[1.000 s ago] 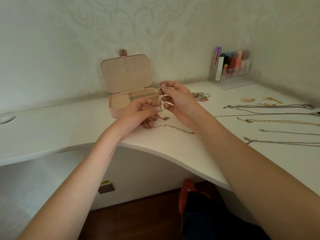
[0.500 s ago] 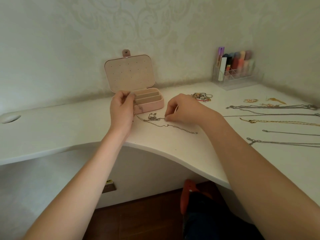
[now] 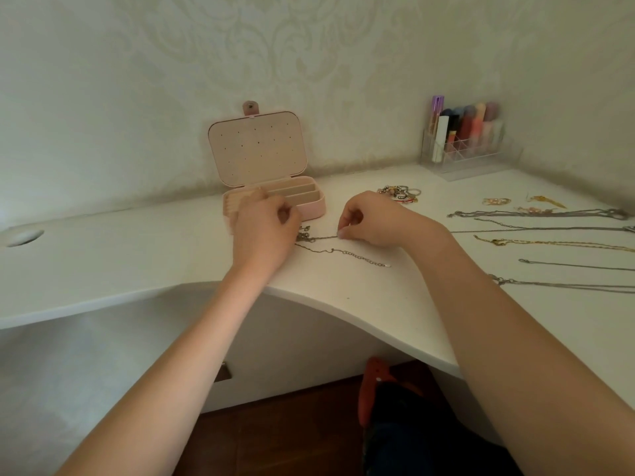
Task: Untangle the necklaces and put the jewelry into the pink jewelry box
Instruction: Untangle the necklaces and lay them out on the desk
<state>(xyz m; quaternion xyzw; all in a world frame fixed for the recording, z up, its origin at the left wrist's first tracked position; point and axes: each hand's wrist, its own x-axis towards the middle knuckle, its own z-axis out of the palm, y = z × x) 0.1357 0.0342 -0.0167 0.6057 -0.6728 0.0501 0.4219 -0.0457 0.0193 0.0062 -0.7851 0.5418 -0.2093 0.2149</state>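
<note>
Right hand [image 3: 372,219], knuckles up, pinches the chain [image 3: 338,250] on the desk [image 3: 137,255]. Left hand [image 3: 264,231] curls over the chain's tangled end, just before the open pink box [image 3: 275,197]; its grip is hidden. No writing is readable.

A thin tangled necklace [image 3: 340,250] lies between both hands' fingers; the pink jewelry box [image 3: 275,187], lid upright, stands just beyond the left fingers.

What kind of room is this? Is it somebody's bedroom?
Probably a bedroom or dressing corner at home. A white desk stands against patterned wallpaper, with a clear organizer of makeup in the corner and a pink jewelry box open beside laid-out necklaces.
</note>
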